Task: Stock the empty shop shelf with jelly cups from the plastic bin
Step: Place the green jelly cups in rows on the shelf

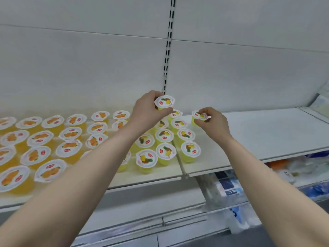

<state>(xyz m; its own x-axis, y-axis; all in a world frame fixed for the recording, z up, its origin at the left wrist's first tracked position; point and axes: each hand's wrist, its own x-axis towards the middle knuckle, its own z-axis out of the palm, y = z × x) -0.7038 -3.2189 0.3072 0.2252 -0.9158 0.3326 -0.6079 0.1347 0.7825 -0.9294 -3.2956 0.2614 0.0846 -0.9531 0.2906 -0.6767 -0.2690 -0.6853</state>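
- Nearest, under the shelf's front lip, a lower tier [227, 186] is holding crinkled, clear-wrapped packets in blue and white on the right.
- The shelf [267, 132], a flat pale board with a thin front edge, is running left to right. A seam is splitting it near the middle, and the right board is lying bare beyond the cups, leaving open room there.
- On the left board, orange jelly cups [41, 138] are standing in rows up to the front edge: round translucent tubs under white printed lids.
- Around the seam, yellow jelly cups [164, 136] are standing in short columns.
- The right hand [213, 122] is pinching a yellow cup [199, 116] by its lid rim, just right of those columns; whether its base is touching the board cannot be told.
- The left hand [147, 111] is gripping a raised cup [164, 102] above the far rows, fingers curled round its rim.
- Farthest, a smooth grey back panel [89, 68] is rising behind a slotted upright [168, 50].
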